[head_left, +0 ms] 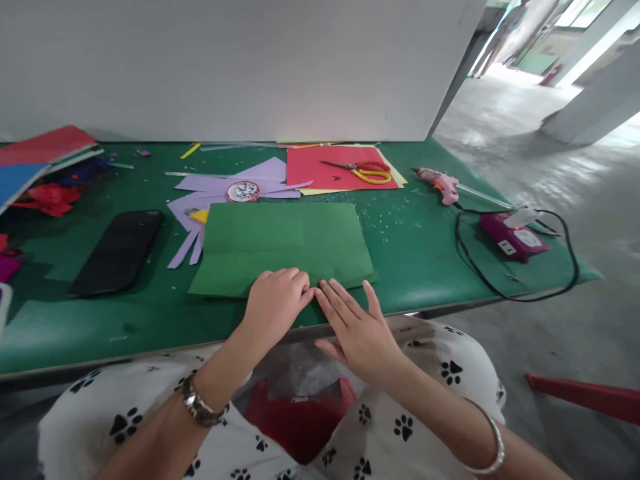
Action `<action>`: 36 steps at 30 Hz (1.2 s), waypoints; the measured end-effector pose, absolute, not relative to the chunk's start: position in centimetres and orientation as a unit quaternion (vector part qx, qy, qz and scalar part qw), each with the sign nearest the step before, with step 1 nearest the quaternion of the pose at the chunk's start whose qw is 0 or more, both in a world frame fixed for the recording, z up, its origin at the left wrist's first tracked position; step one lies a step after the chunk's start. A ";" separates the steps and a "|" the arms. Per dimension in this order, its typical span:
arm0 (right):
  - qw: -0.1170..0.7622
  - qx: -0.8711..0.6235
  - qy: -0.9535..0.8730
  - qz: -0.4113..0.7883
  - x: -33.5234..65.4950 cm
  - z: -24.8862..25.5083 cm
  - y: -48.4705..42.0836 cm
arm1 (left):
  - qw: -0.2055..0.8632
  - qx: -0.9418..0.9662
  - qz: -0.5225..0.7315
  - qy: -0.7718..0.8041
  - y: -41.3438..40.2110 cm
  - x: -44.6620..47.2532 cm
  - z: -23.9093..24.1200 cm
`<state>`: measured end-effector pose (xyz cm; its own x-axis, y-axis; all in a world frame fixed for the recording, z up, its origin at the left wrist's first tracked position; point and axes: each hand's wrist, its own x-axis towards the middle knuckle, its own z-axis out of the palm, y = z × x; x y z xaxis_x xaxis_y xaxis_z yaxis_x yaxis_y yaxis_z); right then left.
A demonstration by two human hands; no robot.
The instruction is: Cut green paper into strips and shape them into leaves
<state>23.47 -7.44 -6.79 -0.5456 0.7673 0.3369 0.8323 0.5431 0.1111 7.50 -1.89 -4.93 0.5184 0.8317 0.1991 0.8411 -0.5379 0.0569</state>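
A sheet of green paper (285, 240) lies in front of me on the green tabletop, with a faint crease across it. My left hand (276, 300) is at its near edge, fingers curled and thumb pressed in, closed on that edge. Beside it, my right hand (363, 327) rests with outstretched fingers on the same edge, thumb apart. The fingertips of both hands almost meet at the middle of the edge. Behind the paper lie cut purple paper pieces (230, 183) and a small round container (243, 192), with a yellow piece (199, 215) partly under the green paper.
Red-and-yellow-handled scissors (370, 172) lie on red paper (313, 170). On the right are a pink glue gun (443, 185) and a purple power socket (515, 237) with a black cord. A black phone (119, 252) and red paper scraps (53, 199) lie left. A white wall stands behind.
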 end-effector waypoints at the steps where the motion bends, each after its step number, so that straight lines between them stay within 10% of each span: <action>1: 0.125 -0.466 -0.867 -0.123 23.2 -7.0 -7.7 | 0.020 -0.870 -0.102 -0.481 -1.8 7.5 -4.9; 36: 0.065 -0.574 -0.802 -0.148 27.6 -7.0 -8.5 | -0.003 -0.880 -0.103 -0.464 -1.5 0.9 -5.6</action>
